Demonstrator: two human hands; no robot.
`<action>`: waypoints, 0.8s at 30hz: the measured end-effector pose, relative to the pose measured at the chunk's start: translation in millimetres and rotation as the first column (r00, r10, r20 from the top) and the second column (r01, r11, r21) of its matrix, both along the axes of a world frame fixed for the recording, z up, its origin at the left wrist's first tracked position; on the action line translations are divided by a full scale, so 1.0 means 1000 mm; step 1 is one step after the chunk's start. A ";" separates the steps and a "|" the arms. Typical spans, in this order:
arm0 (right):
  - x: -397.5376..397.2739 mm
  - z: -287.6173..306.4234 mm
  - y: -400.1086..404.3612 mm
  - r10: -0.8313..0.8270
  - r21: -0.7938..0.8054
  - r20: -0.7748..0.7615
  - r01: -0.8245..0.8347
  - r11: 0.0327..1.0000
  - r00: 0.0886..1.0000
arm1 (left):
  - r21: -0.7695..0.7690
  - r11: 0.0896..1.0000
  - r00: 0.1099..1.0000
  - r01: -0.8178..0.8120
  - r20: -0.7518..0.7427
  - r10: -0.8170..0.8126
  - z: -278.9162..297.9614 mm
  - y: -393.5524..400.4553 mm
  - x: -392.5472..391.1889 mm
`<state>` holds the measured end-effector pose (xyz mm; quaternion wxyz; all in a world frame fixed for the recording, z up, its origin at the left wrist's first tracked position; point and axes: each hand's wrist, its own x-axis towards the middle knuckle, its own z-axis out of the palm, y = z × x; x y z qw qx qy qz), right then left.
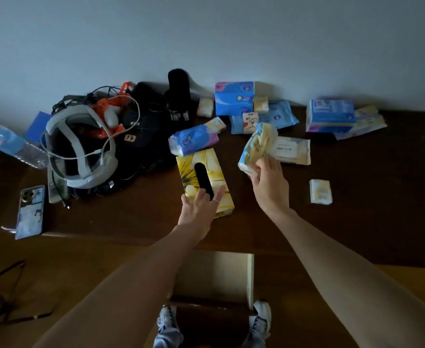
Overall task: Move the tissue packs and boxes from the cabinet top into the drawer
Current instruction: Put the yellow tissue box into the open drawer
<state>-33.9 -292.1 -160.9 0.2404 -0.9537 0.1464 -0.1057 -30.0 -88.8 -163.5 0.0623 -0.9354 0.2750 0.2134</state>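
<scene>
Dark brown wood makes the cabinet top (pixel 357 197), and most tissue packs lie along its back edge by the wall. The right hand (pixel 269 187) grips a yellow and blue tissue pack (pixel 256 144), lifted and tilted above the middle of the top; its far fingers are hidden behind the wrapper. The left hand (pixel 198 209) is spread with straight fingers over the near end of a yellow tissue box (pixel 203 182), which lies near the front edge (whether the fingers press on it I cannot tell). A blue pack (pixel 193 139) touches the far end of this box. One small white pack (pixel 320 191) lies alone toward the right. Below the front edge the open drawer (pixel 250 277) shows pale walls; its bottom is dark and hard to read. Cables and a headset (pixel 80 146) fill the left side, and a bottle (pixel 7 141) is cut off by the frame.
</scene>
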 end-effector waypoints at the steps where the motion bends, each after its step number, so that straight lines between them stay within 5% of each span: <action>1: -0.012 0.001 0.003 0.004 0.013 0.017 -0.004 1.000 1.000 | -0.012 1.000 1.000 0.023 -0.002 -0.023 0.005 0.008 -0.010; 8: -0.126 -0.010 0.054 0.192 0.048 0.051 -0.195 0.980 0.980 | -0.109 0.983 0.988 0.145 0.066 -0.138 0.019 0.103 -0.147; 13: -0.225 -0.047 0.085 0.398 0.056 -0.099 -0.394 0.917 0.912 | -0.182 0.975 0.985 0.126 -0.091 -0.144 -0.012 0.158 -0.233; 17: -0.287 -0.099 0.100 0.480 0.088 -0.278 -0.476 0.875 0.832 | -0.182 0.976 0.954 0.123 -0.250 -0.167 -0.067 0.190 -0.274; 24: -0.329 -0.237 0.131 0.393 0.146 -0.475 -0.370 0.918 0.788 | -0.115 0.989 0.922 0.090 -0.365 -0.126 -0.201 0.204 -0.277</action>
